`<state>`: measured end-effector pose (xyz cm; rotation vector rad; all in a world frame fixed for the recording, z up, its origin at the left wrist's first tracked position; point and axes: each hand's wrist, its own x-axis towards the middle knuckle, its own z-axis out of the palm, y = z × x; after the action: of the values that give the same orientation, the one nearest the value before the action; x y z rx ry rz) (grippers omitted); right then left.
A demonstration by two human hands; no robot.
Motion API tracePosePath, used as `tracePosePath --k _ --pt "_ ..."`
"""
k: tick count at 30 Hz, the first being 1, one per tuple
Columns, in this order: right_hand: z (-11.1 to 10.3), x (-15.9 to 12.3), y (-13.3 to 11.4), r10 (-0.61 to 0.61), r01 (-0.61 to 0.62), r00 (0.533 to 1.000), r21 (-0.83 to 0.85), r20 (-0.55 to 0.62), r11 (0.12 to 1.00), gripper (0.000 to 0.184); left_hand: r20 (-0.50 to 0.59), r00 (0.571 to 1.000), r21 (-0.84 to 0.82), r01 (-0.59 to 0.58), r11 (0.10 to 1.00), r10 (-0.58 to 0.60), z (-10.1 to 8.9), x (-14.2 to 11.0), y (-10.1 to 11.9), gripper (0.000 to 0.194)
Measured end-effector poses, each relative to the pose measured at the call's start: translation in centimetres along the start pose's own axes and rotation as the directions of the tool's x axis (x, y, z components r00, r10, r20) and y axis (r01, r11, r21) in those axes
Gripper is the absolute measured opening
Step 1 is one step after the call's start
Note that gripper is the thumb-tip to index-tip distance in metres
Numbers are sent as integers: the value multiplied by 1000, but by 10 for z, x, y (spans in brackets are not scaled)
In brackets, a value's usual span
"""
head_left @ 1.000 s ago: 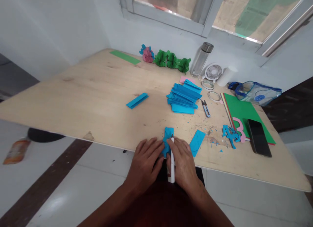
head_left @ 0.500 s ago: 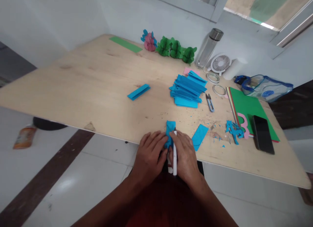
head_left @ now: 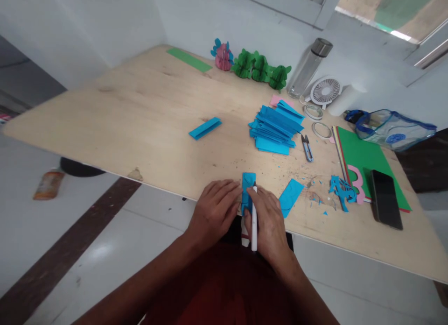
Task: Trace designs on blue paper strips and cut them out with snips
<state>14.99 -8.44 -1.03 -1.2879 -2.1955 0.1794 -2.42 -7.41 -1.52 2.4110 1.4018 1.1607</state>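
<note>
1. While the right hand (head_left: 269,217) keeps its hold on the white marker (head_left: 254,224), the left hand (head_left: 217,209) has eased slightly outward over the last half second, so that more of the blue strip (head_left: 246,197) is exposed between them.

2. Left hand: palm down, fingers extended and close together, nothing seen in its grip. Fingertips are at the strip's left edge; whether they press on the paper cannot be told.

3. Right hand: closed around the marker, whose dark tip points away from the person at the strip's right edge. Contact between tip and paper cannot be confirmed.

4. Blue strip: located between the hands on the table (head_left: 140,112), at its near edge. Dark lines are visible on it.

5. Surroundings: a second strip (head_left: 291,197) lies just right of the right hand. The blue paper pile (head_left: 275,130) and snips (head_left: 307,149) lie beyond the right hand; a folded strip (head_left: 205,128) lies beyond the left. None has moved on the table.

6. Assessment: drawing on the strip appears under way and unfinished. The shift likely gives a clearer view of the lines but may leave the paper less firmly steadied.
</note>
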Motion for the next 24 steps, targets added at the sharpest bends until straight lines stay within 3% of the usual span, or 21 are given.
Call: tracePosePath --k 5,16,24 --pt "1 0 1 13 -13 1000 9 16 1000 49 149 986 -7 -76 997 76 2 11 -13 31" --pt "1 5 5 -7 13 998 -92 69 996 42 251 960 13 -129 992 122 -1 23 -20 29" --pt "0 7 7 -20 28 996 -97 84 995 41 246 961 -43 -120 992 127 2 24 -29 35"
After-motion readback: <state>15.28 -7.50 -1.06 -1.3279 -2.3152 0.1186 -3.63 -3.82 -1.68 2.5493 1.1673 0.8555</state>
